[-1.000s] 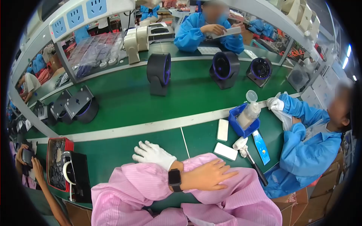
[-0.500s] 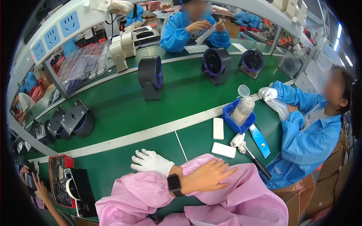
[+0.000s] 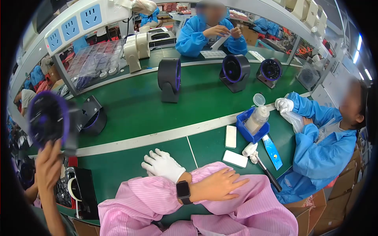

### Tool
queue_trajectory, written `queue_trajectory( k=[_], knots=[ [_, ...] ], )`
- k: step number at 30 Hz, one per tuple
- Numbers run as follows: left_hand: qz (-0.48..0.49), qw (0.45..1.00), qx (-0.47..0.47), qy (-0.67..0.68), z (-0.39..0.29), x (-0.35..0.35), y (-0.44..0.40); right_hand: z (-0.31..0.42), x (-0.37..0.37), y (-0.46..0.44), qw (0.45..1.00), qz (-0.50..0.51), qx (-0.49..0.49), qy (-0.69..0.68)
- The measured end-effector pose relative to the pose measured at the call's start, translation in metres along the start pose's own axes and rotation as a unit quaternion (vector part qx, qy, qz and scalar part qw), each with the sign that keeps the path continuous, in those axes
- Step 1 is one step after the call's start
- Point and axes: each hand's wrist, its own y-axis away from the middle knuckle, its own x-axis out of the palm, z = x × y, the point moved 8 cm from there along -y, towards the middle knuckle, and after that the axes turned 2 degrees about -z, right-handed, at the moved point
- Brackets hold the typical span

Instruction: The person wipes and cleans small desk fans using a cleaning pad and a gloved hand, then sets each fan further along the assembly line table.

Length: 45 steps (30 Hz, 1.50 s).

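My forearms are crossed at the bench's near edge. My left hand [image 3: 214,185], bare with a black watch [image 3: 183,190] at its wrist, lies palm down on my right pink sleeve [image 3: 252,196], fingers apart and holding nothing. My right hand [image 3: 163,166], in a white glove, reaches out to the left from under the left arm. It rests on the green bench top [image 3: 126,163] with its fingers spread and nothing in it. Nearest to my left hand are two white blocks [image 3: 235,159] [image 3: 231,136].
Blue bin [image 3: 253,128] with a bottle, hammer [image 3: 267,173] and blue packet [image 3: 272,152] lie right. Black fan units [image 3: 169,80] stand beyond the rail. A co-worker's hand [image 3: 48,167] raises a blurred fan unit [image 3: 49,120] at left, above a red box [image 3: 66,188].
A co-worker's hand at left has come up with a black and purple fan unit from the back left group. The view has shifted slightly. My hands keep their pose.
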Motion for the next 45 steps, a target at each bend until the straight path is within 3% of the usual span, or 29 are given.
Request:
queue_trajectory(
  k=[7,10,12,15,16,17,18,20,21,22,23,24,26,30,31,32,34,36,38,39,41,42,44,45],
  knots=[
    [-0.01,1.0,0.008,0.001,-0.003,0.001,-0.001,-0.002,-0.012,0.0,0.999,-0.025,0.022,0.025],
    [0.004,1.0,0.004,0.01,-0.004,-0.001,0.0,-0.004,-0.012,-0.005,0.995,0.088,0.03,0.023],
    [0.008,1.0,-0.011,0.014,-0.001,0.001,0.003,-0.003,-0.015,-0.006,1.0,0.001,0.014,0.023],
    [-0.078,0.995,-0.031,0.056,0.014,-0.028,0.009,0.0,-0.022,-0.006,0.999,0.004,0.015,0.032],
    [-0.14,0.99,-0.031,0.013,0.024,-0.049,0.015,-0.001,-0.019,-0.004,0.999,0.001,0.025,0.043],
    [-0.211,0.974,-0.074,-0.032,0.042,-0.07,0.023,-0.004,-0.012,-0.004,0.996,0.07,0.036,0.052],
    [-0.254,0.957,-0.093,-0.101,0.055,-0.103,0.037,-0.011,0.002,0.0,0.998,0.028,0.002,0.049],
    [-0.379,0.886,-0.192,-0.187,0.093,-0.163,0.076,0.004,-0.03,-0.002,0.999,0.003,0.044,0.0],
    [-0.392,0.827,-0.229,-0.331,0.098,-0.195,0.093,0.0,-0.042,-0.003,0.994,-0.029,0.076,-0.078],
    [-0.402,0.777,-0.284,-0.392,0.111,-0.222,0.114,0.004,-0.04,-0.01,0.994,0.087,0.073,0.0],
    [-0.44,0.72,-0.315,-0.435,0.121,-0.245,0.141,0.005,-0.041,-0.01,0.996,0.052,0.069,-0.006],
    [-0.48,0.628,-0.336,-0.512,0.127,-0.257,0.168,0.004,-0.041,-0.008,0.998,0.017,0.065,-0.015],
    [-0.517,0.585,-0.43,-0.455,0.162,-0.272,0.218,0.005,-0.043,-0.008,0.997,0.015,0.068,-0.019],
    [-0.549,0.581,-0.521,-0.3,0.199,-0.284,0.245,0.003,-0.042,-0.006,0.997,0.009,0.068,-0.034],
    [-0.522,0.602,-0.498,-0.343,0.19,-0.284,0.233,0.0,-0.039,-0.003,0.997,0.015,0.057,-0.06],
    [-0.505,0.646,-0.463,-0.337,0.175,-0.282,0.217,-0.018,-0.043,0.0,0.981,-0.021,0.129,-0.144],
    [-0.473,0.723,-0.391,-0.316,0.124,-0.267,0.186,-0.06,-0.047,0.012,0.911,-0.09,0.268,-0.301],
    [-0.482,0.776,-0.307,-0.268,0.072,-0.241,0.179,-0.101,-0.076,0.03,0.818,-0.207,0.389,-0.37],
    [-0.452,0.834,-0.221,-0.228,0.014,-0.213,0.166,-0.099,-0.1,0.035,0.751,-0.262,0.299,-0.527],
    [-0.444,0.84,-0.225,-0.214,-0.009,-0.202,0.166,-0.089,-0.107,0.044,0.753,-0.232,0.284,-0.547],
    [-0.47,0.839,-0.214,-0.169,-0.038,-0.189,0.17,-0.049,-0.153,0.049,0.853,-0.161,0.238,-0.436],
    [-0.499,0.832,-0.198,-0.14,-0.044,-0.187,0.174,-0.017,-0.183,0.046,0.926,-0.119,0.2,-0.297],
    [-0.518,0.831,-0.188,-0.077,-0.047,-0.177,0.178,0.011,-0.214,0.04,0.946,-0.155,0.108,-0.265],
    [-0.516,0.832,-0.196,-0.053,-0.047,-0.171,0.175,0.019,-0.223,0.035,0.952,-0.123,0.1,-0.263]
  ],
)
